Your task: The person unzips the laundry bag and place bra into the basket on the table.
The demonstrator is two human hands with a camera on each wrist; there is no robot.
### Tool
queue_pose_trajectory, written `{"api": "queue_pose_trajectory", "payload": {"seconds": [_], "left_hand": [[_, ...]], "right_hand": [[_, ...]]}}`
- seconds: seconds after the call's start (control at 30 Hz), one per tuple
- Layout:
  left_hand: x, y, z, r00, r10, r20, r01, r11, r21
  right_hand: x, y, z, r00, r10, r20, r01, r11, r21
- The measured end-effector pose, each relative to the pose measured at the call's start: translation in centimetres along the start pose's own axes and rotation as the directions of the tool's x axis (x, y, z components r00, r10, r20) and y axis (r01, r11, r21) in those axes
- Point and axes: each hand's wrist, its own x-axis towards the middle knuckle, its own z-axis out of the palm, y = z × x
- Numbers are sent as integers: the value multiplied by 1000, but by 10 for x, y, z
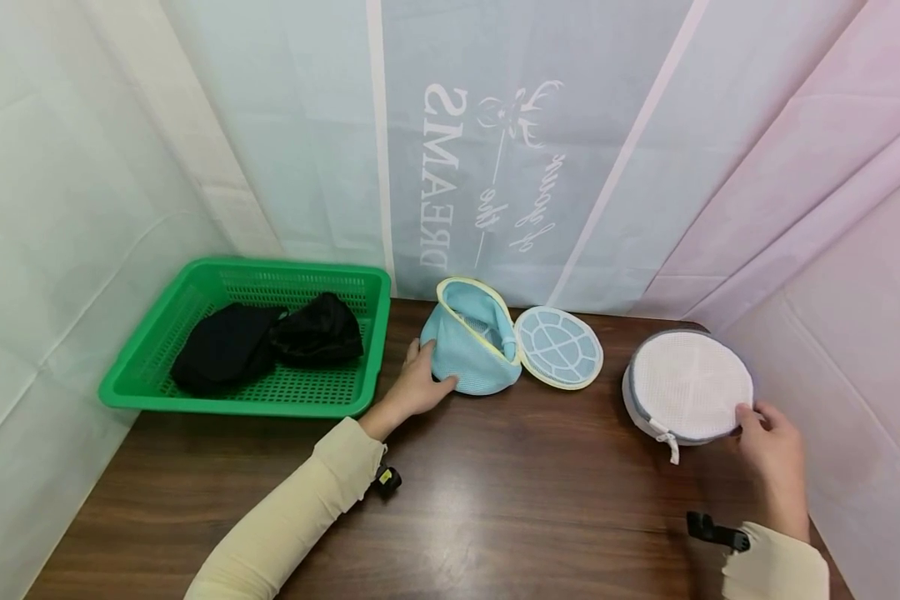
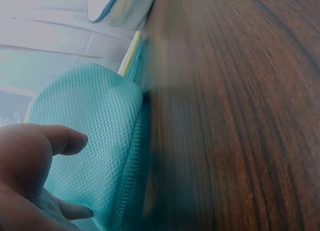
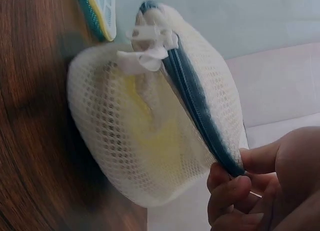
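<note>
A light-blue mesh laundry bag (image 1: 471,367) with yellow trim stands on the table, its round lid (image 1: 558,347) folded open to the right. My left hand (image 1: 417,385) rests against the left side of this bag, thumb and fingers spread apart. In the left wrist view, the thumb and a fingertip lie at the blue mesh (image 2: 90,106). At the far right, my right hand (image 1: 772,442) pinches the rim of a round white mesh laundry bag (image 1: 690,383) between thumb and fingers. Its grey-blue zipper (image 3: 192,103) runs round the top edge, with a white pull (image 3: 145,58) hanging at the front. Something yellow shows through the white mesh.
A green plastic basket (image 1: 243,405) stands at the left with two black cloth items (image 1: 228,346) inside. Pale printed curtains (image 1: 495,167) hang right behind the wooden table (image 1: 510,492). A white sheet wall (image 1: 862,350) stands close to the right hand.
</note>
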Motion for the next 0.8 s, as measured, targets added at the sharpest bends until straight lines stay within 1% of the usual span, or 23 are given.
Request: {"api": "queue_pose_trajectory", "payload": {"seconds": [0.13,0.23,0.37,0.5,0.6,0.7,0.8], "left_hand": [[-6,4,0,1000,-11,-11,11,1000,21],[-13,8,-1,1000,-22,-14,22,999,42],[-21,13,-3,999,-39,-10,40,998,55],[-27,16,-5,997,-68,19,67,995,70],[-34,18,-5,996,-74,45,71,994,79],[-40,21,-6,997,-51,56,47,996,77],[-45,24,-6,998,-15,57,11,998,66]], "right_hand": [[-1,-1,-6,997,-32,67,34,999,-42],[-4,-3,-8,994,-42,97,50,996,-75],[-8,-7,-10,988,-45,146,57,995,-82],[-13,-10,-12,976,-89,201,113,988,-109],[-17,-14,-12,963,-127,236,159,980,-122],[-21,-18,-11,951,-152,271,189,975,-116],[-24,-24,-9,936,-178,303,222,968,-118]]}}
